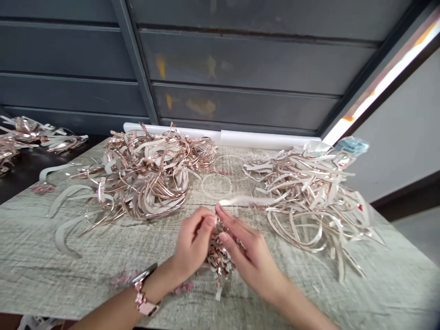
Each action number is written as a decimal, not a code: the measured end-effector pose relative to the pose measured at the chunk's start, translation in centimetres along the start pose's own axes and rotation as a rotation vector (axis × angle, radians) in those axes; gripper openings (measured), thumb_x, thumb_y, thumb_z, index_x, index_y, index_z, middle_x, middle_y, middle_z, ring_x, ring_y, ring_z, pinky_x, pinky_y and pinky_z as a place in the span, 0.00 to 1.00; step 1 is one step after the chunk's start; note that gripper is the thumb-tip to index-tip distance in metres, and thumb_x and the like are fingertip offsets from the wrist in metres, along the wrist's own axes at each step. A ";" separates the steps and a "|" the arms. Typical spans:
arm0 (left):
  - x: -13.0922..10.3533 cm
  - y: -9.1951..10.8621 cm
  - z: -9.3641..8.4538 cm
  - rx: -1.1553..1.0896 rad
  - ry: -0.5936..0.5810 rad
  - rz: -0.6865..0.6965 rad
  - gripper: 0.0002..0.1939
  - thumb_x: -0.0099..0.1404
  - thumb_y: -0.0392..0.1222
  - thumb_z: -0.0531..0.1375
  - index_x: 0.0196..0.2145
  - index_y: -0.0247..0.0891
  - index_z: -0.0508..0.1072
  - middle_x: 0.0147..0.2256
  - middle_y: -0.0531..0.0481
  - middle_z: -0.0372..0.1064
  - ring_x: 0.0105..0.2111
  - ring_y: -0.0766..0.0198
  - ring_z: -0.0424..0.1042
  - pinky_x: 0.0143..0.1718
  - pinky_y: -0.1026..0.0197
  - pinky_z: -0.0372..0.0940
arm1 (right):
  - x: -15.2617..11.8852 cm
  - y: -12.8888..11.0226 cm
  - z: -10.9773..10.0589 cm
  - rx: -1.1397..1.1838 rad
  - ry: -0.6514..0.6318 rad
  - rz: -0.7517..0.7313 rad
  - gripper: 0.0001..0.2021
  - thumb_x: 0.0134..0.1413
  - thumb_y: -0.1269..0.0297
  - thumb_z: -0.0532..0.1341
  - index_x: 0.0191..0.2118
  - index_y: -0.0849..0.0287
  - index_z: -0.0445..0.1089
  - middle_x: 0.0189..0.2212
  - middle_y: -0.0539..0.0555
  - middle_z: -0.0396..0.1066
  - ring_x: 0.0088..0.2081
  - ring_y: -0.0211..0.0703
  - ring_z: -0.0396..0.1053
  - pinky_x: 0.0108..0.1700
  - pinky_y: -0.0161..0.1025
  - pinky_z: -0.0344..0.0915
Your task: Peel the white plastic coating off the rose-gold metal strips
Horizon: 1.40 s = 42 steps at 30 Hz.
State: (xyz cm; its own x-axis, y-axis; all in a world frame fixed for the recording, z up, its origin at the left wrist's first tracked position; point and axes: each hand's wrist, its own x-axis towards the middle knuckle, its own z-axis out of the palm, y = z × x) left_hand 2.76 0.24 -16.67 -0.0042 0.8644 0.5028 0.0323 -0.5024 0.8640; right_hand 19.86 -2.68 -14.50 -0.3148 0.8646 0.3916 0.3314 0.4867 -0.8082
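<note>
My left hand is closed at the middle of the table, thumb and forefinger pinched on the top of a curled rose-gold and white ribbon bundle. Close beside it on the right, my right hand has its thumb and fingers apart around the bundle's upper part. A blurred white strip stretches rightward from its fingertips; whether the hand grips it is hard to make out. A large heap of rose-gold and white ribbons lies to the left, and another ribbon heap to the right.
White rolls lie along the back edge of the wood-patterned table, against a dark panelled wall. A blue packet is at the back right. More ribbons rest on a dark surface at the far left.
</note>
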 end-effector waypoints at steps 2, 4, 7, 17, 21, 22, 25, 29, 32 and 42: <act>-0.8 0.6 0.5 -0.002 -0.116 0.073 0.16 0.76 0.45 0.53 0.30 0.39 0.67 0.22 0.58 0.58 0.21 0.71 0.57 0.23 0.69 0.56 | -0.3 -0.3 0.5 -0.013 -0.055 -0.040 0.26 0.70 0.65 0.57 0.70 0.51 0.57 0.67 0.56 0.63 0.66 0.51 0.63 0.66 0.53 0.63; -1.2 1.1 0.7 -0.032 -0.188 0.107 0.14 0.76 0.43 0.54 0.31 0.40 0.67 0.22 0.59 0.59 0.21 0.72 0.57 0.24 0.69 0.56 | -0.6 -0.3 0.7 -0.010 -0.081 -0.069 0.28 0.70 0.66 0.56 0.72 0.51 0.52 0.67 0.56 0.62 0.65 0.49 0.64 0.66 0.49 0.64; -1.4 1.5 0.5 -0.062 -0.245 0.124 0.13 0.76 0.43 0.54 0.31 0.40 0.67 0.22 0.60 0.59 0.20 0.73 0.56 0.23 0.70 0.54 | -0.8 -0.2 0.6 -0.015 -0.108 -0.110 0.28 0.71 0.68 0.54 0.72 0.52 0.52 0.68 0.56 0.61 0.66 0.47 0.63 0.66 0.46 0.63; -2.1 1.3 0.5 -0.093 -0.306 0.101 0.10 0.76 0.41 0.54 0.34 0.42 0.66 0.20 0.61 0.56 0.18 0.73 0.56 0.21 0.70 0.54 | -0.8 -0.7 0.8 0.102 0.022 -0.074 0.19 0.71 0.67 0.51 0.59 0.49 0.73 0.58 0.52 0.74 0.57 0.48 0.75 0.58 0.43 0.72; -1.9 1.7 0.5 -0.154 -0.314 0.098 0.11 0.76 0.43 0.54 0.33 0.41 0.67 0.20 0.59 0.62 0.19 0.72 0.62 0.24 0.70 0.59 | -0.6 -0.7 0.3 0.041 -0.002 -0.184 0.24 0.72 0.64 0.50 0.69 0.44 0.58 0.63 0.49 0.70 0.65 0.47 0.65 0.67 0.49 0.61; -1.8 1.9 0.6 -0.143 -0.315 0.119 0.12 0.75 0.44 0.55 0.33 0.40 0.69 0.21 0.58 0.64 0.21 0.72 0.64 0.25 0.69 0.60 | -0.6 -0.5 0.2 0.005 -0.031 -0.227 0.27 0.72 0.61 0.51 0.72 0.45 0.50 0.66 0.50 0.64 0.68 0.48 0.60 0.69 0.51 0.57; -1.5 2.5 0.7 -0.142 -0.337 0.194 0.16 0.73 0.48 0.58 0.28 0.38 0.70 0.23 0.54 0.69 0.23 0.71 0.65 0.27 0.68 0.60 | -0.3 0.1 -0.1 -0.027 -0.131 -0.302 0.41 0.67 0.42 0.53 0.75 0.48 0.31 0.74 0.53 0.44 0.72 0.53 0.49 0.71 0.54 0.50; -1.6 3.1 0.9 -0.190 -0.355 0.192 0.17 0.73 0.48 0.58 0.27 0.38 0.70 0.20 0.54 0.70 0.22 0.71 0.67 0.26 0.69 0.61 | -0.2 0.4 -0.3 -0.018 -0.210 -0.293 0.44 0.63 0.33 0.48 0.75 0.46 0.30 0.76 0.51 0.31 0.74 0.56 0.37 0.72 0.55 0.45; -1.9 3.1 1.0 -0.199 -0.377 0.185 0.16 0.73 0.47 0.59 0.28 0.38 0.71 0.20 0.53 0.72 0.21 0.70 0.69 0.25 0.70 0.63 | -0.4 0.0 -0.5 0.040 -0.243 -0.284 0.37 0.68 0.37 0.43 0.75 0.44 0.31 0.75 0.47 0.31 0.75 0.52 0.34 0.73 0.55 0.42; -2.1 3.2 1.7 -0.292 -0.416 0.132 0.12 0.70 0.41 0.63 0.29 0.36 0.73 0.20 0.51 0.76 0.21 0.69 0.75 0.28 0.70 0.70 | -1.1 -0.8 -0.5 0.107 -0.213 -0.190 0.26 0.71 0.43 0.34 0.72 0.27 0.30 0.74 0.36 0.16 0.74 0.58 0.35 0.71 0.64 0.44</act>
State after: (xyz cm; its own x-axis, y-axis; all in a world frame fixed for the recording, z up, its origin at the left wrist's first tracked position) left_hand 4.60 -3.17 -14.96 0.3804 0.6986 0.6060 -0.2745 -0.5405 0.7953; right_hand 20.41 -3.92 -14.08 -0.5459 0.7078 0.4484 0.1566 0.6119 -0.7753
